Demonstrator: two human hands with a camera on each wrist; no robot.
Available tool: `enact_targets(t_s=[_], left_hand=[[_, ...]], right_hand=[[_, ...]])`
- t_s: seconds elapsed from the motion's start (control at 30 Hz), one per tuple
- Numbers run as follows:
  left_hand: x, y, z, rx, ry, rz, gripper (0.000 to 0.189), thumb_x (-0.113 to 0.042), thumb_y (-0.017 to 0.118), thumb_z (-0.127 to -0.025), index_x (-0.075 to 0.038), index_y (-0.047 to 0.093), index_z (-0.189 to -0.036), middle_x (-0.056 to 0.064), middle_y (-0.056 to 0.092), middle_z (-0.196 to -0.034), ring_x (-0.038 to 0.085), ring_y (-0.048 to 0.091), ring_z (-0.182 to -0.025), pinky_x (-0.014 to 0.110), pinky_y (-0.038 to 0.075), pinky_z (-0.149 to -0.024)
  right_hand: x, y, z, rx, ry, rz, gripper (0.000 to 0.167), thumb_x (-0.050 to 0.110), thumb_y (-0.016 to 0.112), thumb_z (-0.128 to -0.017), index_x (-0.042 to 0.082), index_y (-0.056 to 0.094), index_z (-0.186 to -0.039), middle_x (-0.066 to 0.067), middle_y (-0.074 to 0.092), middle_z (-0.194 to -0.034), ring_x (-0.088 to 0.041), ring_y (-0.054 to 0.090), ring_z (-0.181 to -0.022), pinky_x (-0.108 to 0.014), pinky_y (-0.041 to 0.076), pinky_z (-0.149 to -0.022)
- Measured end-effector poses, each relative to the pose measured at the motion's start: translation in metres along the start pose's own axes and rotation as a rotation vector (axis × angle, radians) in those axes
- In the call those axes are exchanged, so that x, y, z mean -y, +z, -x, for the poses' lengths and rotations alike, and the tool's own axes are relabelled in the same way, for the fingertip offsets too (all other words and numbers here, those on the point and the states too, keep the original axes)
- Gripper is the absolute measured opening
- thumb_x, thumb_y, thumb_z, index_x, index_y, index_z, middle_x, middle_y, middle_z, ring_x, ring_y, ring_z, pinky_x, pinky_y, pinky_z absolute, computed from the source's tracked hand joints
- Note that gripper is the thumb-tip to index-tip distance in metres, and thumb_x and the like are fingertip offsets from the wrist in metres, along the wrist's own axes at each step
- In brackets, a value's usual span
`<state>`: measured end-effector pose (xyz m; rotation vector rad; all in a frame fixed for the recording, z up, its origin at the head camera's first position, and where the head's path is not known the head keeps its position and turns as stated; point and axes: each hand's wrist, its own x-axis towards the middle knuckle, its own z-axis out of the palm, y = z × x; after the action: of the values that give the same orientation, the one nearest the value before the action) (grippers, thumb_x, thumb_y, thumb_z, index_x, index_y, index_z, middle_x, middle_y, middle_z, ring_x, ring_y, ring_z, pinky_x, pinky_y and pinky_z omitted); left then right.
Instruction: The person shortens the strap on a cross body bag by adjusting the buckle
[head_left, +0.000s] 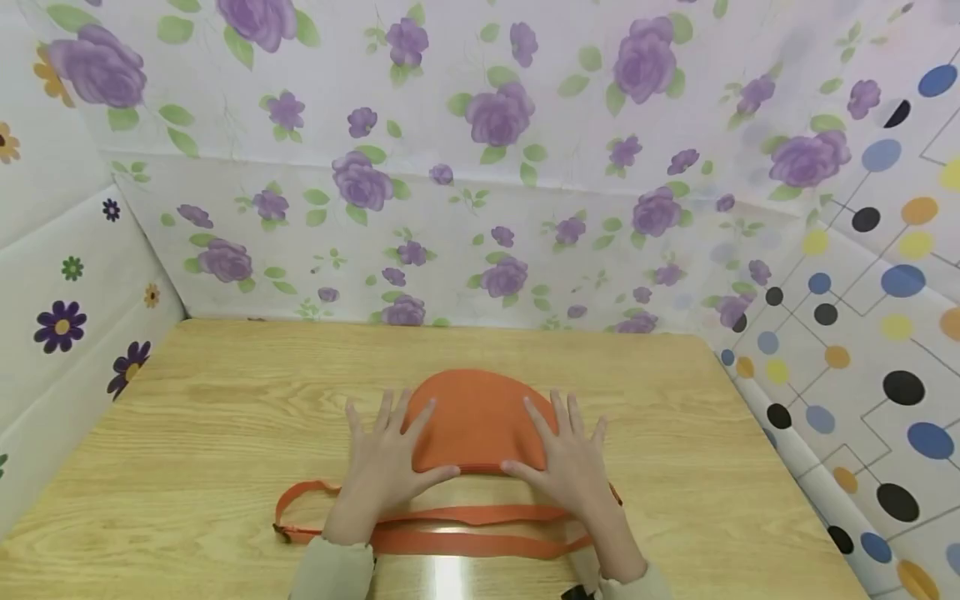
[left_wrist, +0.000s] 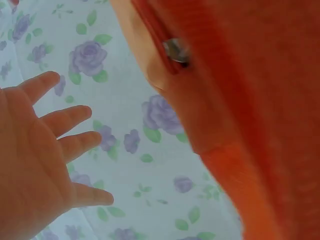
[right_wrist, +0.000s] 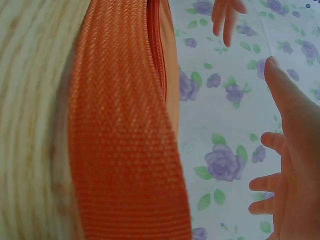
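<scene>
An orange bag (head_left: 480,417) with a rounded top lies on the wooden table, its zipped edge towards me. My left hand (head_left: 378,462) is at its left side and my right hand (head_left: 572,467) at its right, both with fingers spread wide. Neither hand grips anything; whether they touch the bag I cannot tell. The orange strap (head_left: 465,545) runs loose in front of the bag, passing under my wrists. A metal zipper pull (left_wrist: 176,51) shows in the left wrist view. Strap webbing (right_wrist: 125,125) fills much of the right wrist view.
The wood-grain table (head_left: 675,400) meets a purple-flowered cloth wall (head_left: 480,208) at the back. A cloth with small flowers (head_left: 67,275) stands at the left, and one with coloured dots (head_left: 877,333) at the right. A dark buckle (head_left: 282,533) sits at the strap's left end.
</scene>
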<state>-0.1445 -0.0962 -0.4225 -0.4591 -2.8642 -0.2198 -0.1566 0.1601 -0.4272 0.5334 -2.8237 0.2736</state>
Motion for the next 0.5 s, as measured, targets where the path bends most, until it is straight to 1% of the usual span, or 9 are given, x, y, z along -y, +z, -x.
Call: enact_targets(t_s=[0.2,0.3,0.43,0.5], left_hand=[[0.006,0.004,0.008,-0.061,0.009,0.046,0.089,-0.078,0.041,-0.07,-0.021,0.035,-0.139,0.014,0.028,-0.142,0.036,0.022,-0.128,0.067,0.001,-0.092],[0.008,0.006,0.012,-0.088,0.021,0.059,0.088,-0.075,0.044,-0.071,-0.019,0.038,-0.137,0.016,0.031,-0.14,0.037,0.024,-0.127,0.067,0.007,-0.092],[0.012,0.007,0.018,-0.127,0.034,0.077,0.085,-0.072,0.049,-0.071,-0.016,0.042,-0.135,0.018,0.037,-0.135,0.037,0.03,-0.124,0.067,0.016,-0.091],[0.015,0.006,0.02,-0.139,0.03,0.087,0.083,-0.07,0.051,-0.072,-0.015,0.044,-0.134,0.019,0.04,-0.133,0.037,0.032,-0.123,0.066,0.019,-0.091]], right_hand=[[0.004,0.004,0.0,-0.041,-0.024,-0.048,0.085,0.069,0.05,-0.073,0.024,0.026,-0.142,-0.016,0.023,-0.143,-0.036,0.015,-0.13,-0.071,0.01,-0.088],[0.007,0.007,0.002,-0.054,-0.037,-0.082,0.083,0.067,0.052,-0.074,0.023,0.029,-0.141,-0.016,0.025,-0.142,-0.037,0.018,-0.129,-0.071,0.012,-0.088],[0.01,0.012,0.005,-0.039,-0.033,-0.122,0.081,0.065,0.052,-0.075,0.022,0.029,-0.141,-0.016,0.026,-0.142,-0.037,0.018,-0.129,-0.07,0.012,-0.088],[0.012,0.014,0.005,-0.031,-0.033,-0.14,0.081,0.064,0.052,-0.076,0.022,0.03,-0.141,-0.015,0.026,-0.142,-0.036,0.019,-0.129,-0.07,0.012,-0.088]])
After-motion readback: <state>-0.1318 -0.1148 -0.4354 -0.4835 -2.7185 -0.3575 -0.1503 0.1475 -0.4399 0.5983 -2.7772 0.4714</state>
